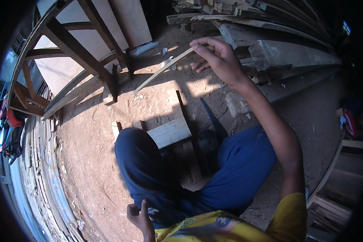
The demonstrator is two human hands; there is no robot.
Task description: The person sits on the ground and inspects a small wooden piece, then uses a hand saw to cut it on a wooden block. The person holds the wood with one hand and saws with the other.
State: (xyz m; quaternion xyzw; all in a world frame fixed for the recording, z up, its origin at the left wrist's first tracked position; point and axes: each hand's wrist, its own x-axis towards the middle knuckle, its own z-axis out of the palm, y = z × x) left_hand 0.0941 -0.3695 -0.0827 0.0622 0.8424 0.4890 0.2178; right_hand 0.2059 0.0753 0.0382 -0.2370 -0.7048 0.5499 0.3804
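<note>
Right fingers (207, 40) pinch 1 end of wooden strip (163, 70); left fingers (132, 211) half open by trousers (138, 161).

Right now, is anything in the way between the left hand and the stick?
Yes, seen from above: the bent left leg lies between the left hand and the stick, with the pale board beyond that leg. Nothing visible separates the right hand from the stick; it pinches one end.
</note>
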